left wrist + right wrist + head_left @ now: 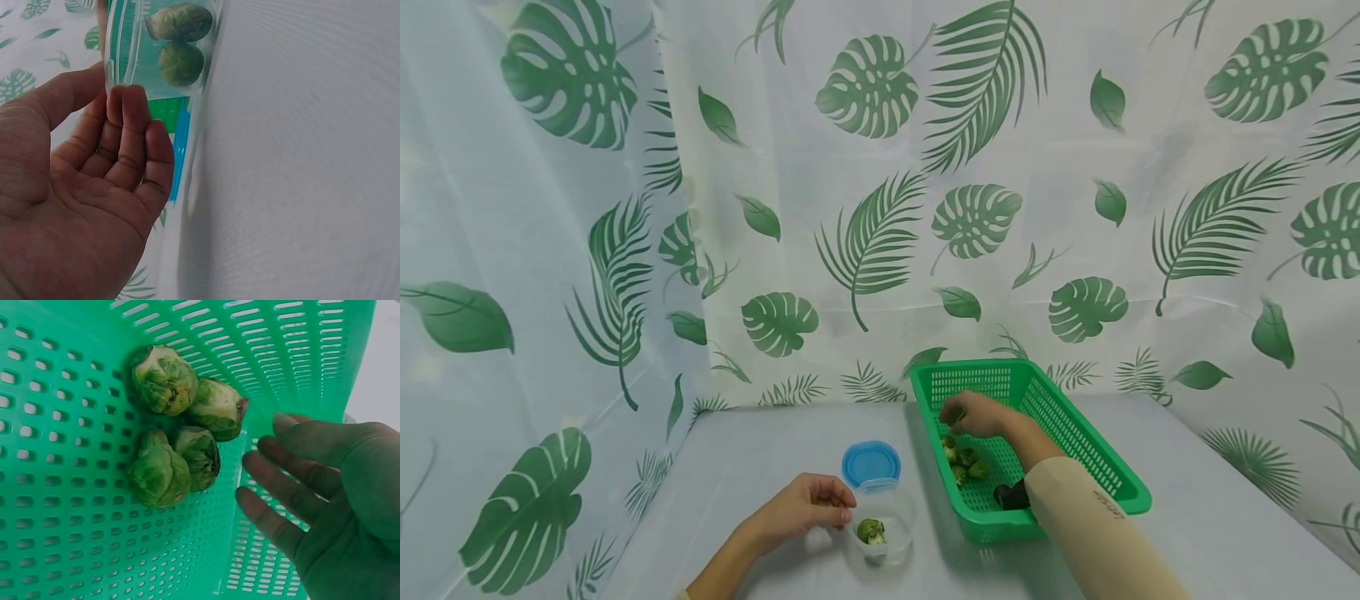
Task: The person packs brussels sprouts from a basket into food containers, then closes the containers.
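My left hand (816,504) is beside a small clear plastic container (904,525), its fingers loosely bent. In the left wrist view, the fingertips (134,97) come right up to the container's wall and the thumb lies near the rim. Two Brussels sprouts (181,62) show inside that container. My right hand (977,414) reaches into a green perforated basket (1127,500), nothing in its grasp. In the right wrist view its fingers (281,481) are spread and apart from a cluster of several Brussels sprouts (159,478) lying in the basket.
A round blue lid (871,464) lies on the white table (790,433) just behind the container. To the right stands the basket, with a black object (1011,496) by the right sleeve. Leaf-patterned sheets (880,250) hang behind and at both sides.
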`<state>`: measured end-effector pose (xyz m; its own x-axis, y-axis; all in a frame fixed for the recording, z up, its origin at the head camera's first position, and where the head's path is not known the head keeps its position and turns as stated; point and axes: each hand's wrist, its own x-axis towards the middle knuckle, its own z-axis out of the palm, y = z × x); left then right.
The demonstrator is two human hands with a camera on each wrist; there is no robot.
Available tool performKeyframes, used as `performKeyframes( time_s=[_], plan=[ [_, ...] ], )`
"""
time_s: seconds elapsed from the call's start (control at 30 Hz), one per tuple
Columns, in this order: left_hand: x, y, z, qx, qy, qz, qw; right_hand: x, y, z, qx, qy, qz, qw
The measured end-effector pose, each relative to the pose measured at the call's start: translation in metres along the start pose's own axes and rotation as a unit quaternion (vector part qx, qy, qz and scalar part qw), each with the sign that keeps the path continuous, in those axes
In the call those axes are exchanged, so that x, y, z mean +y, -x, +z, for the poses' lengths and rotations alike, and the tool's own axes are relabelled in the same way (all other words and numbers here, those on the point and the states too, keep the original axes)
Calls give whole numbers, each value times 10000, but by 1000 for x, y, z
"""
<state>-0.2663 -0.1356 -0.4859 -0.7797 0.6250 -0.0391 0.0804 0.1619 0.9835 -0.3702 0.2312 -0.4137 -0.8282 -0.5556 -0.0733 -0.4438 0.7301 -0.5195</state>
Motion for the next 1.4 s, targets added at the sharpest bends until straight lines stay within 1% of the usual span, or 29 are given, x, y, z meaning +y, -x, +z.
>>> performKeyframes(
  time_s=[0.1, 0.4, 0.6, 0.73, 0.87, 1.1, 1.23, 1.4],
  plan=[
    [-1, 0, 0, 0, 14, 11, 10000, 1, 0, 0, -141, 5, 105, 9998],
    [-1, 0, -1, 22, 38, -24, 10000, -1, 3, 1, -401, 54, 96, 9991],
    [-1, 0, 0, 8, 57, -37, 10000, -2, 4, 3, -584, 33, 194, 9981],
    [0, 0, 0, 4, 46, -18, 10000, -2, 4, 4, -605, -1, 259, 9978],
    [0, 0, 0, 5, 40, -1, 10000, -3, 4, 4, -617, 109, 216, 9978],
    [-1, 0, -1, -50, 34, 40, 10000, -2, 5, 4, -526, 287, 210, 9980],
    [-1, -1, -1, -95, 22, 36, 9999, -1, 6, 5, -516, 254, 272, 9980],
    [-2, -1, -1, -46, 29, -9, 10000, -2, 6, 5, -523, 156, 308, 9980]
  ],
)
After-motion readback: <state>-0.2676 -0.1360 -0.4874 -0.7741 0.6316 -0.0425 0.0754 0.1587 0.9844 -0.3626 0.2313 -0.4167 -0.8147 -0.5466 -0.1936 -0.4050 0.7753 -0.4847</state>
